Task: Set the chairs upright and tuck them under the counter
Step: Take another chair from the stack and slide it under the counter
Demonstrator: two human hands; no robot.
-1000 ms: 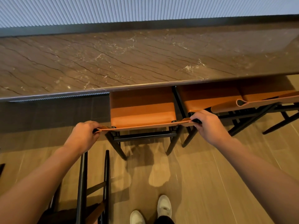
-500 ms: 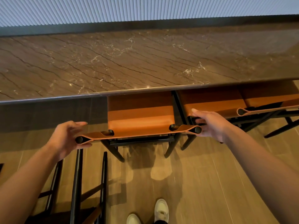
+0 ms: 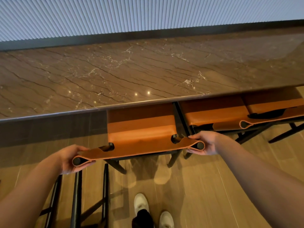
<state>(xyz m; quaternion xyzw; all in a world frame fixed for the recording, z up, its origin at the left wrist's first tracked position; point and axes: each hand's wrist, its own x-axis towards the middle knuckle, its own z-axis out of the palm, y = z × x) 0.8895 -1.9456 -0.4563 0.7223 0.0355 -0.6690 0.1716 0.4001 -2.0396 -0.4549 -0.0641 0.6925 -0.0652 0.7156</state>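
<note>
An upright chair with an orange leather seat and black frame stands in front of me, its seat partly under the brown marble counter. My left hand holds the left end of its orange backrest, thumb on top and fingers underneath. My right hand holds the right end the same way. Another chair's black frame is low at the lower left, mostly cut off by the frame's edge.
Two more orange chairs sit tucked under the counter to the right. A ribbed pale wall runs behind the counter. My white shoes stand on the wooden floor just behind the chair.
Both hands gripped the backrest from above, opened half a second ago, and now hold its outer ends from the sides.
</note>
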